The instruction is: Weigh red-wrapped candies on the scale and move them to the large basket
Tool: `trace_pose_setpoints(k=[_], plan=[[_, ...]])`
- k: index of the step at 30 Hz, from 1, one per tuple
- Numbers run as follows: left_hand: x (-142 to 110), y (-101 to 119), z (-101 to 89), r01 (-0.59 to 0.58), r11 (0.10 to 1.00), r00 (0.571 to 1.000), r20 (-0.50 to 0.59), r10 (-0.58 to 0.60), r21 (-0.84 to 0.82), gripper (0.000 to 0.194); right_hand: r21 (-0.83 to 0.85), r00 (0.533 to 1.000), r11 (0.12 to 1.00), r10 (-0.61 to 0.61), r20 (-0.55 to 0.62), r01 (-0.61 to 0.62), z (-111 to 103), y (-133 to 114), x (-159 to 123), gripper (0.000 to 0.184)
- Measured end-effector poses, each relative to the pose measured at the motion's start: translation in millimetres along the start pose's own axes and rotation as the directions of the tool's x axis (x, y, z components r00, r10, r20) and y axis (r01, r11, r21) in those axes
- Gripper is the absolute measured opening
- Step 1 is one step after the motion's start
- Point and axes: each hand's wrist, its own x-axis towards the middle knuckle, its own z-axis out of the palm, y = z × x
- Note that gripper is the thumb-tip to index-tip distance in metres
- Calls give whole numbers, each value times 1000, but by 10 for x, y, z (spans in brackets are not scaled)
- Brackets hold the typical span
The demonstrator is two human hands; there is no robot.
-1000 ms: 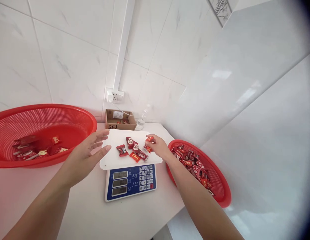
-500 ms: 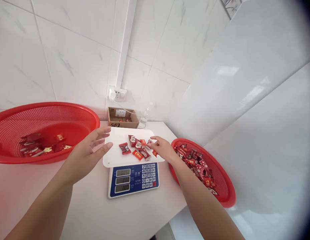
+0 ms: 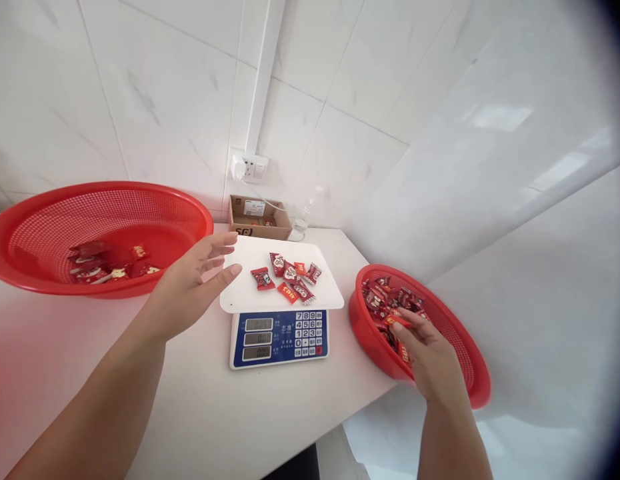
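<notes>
A blue-faced scale (image 3: 280, 337) with a white weighing tray (image 3: 310, 300) stands on the white table. Several red-wrapped candies (image 3: 289, 279) lie on the tray. My left hand (image 3: 193, 283) hovers open just left of the tray, fingers spread, holding nothing. My right hand (image 3: 427, 357) reaches into the small red basket (image 3: 473, 373) at the right, which holds several red candies (image 3: 385, 300). Its fingers pinch one red candy (image 3: 397, 320).
A large red basket (image 3: 55, 280) with a few candies stands at the left. A small cardboard box (image 3: 260, 220) and a clear bottle (image 3: 305, 217) sit against the tiled wall under a socket (image 3: 249, 168). The table's front edge runs near the right basket.
My right hand left the scale tray and moved right and down into the small red basket, where it now pinches a candy. The left hand stayed open beside the tray. The view shifted right.
</notes>
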Motion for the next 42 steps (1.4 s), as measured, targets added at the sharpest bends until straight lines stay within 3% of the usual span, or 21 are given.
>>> trace_pose_setpoints(k=[4, 9, 12, 17, 37, 42], plan=[[1, 3, 19, 2, 1000, 1000, 3, -2, 17, 46, -158, 982, 986, 25, -189, -55, -120, 252, 1, 55], [5, -9, 48, -10, 1000, 1000, 9, 10, 26, 47, -316, 961, 948, -70, -268, -19, -42, 390, 3, 48], [7, -14, 54, -12, 999, 1000, 6, 12, 33, 48, -489, 960, 872, -120, -254, -20, 51, 424, 12, 44], [17, -16, 57, 8, 998, 1000, 13, -9, 56, 49, -664, 982, 741, -36, -188, -100, 139, 447, 36, 44], [3, 31, 72, 36, 999, 998, 49, -38, 30, 49, -721, 987, 677, 58, -149, -148, 142, 354, 21, 42], [-1, 55, 80, 45, 998, 998, 49, -47, 39, 49, -719, 990, 687, 0, -141, -102, 137, 395, 15, 40]])
